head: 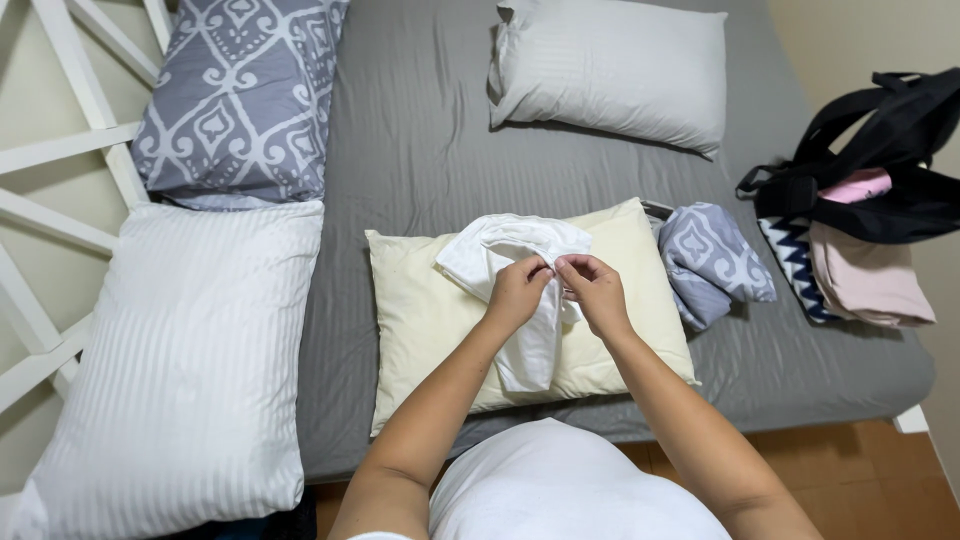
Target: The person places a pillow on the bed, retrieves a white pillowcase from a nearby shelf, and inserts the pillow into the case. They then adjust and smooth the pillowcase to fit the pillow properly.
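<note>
Both hands meet over the middle of a cream pillow [430, 320] lying on the grey bed [420, 150]: the left hand [517, 292] and the right hand [594, 290] each pinch the edge of a white pillowcase [505, 250], fingers closed on the cloth, which drapes bunched across the pillow's top. Just right of the pillow lies a folded grey patterned cloth [712, 260], with a black bag [880, 150] beyond it. A white striped pillow [190, 350] and a grey patterned pillow [240, 95] lie to the left, and a pale grey pillow [615, 70] at the far end.
</note>
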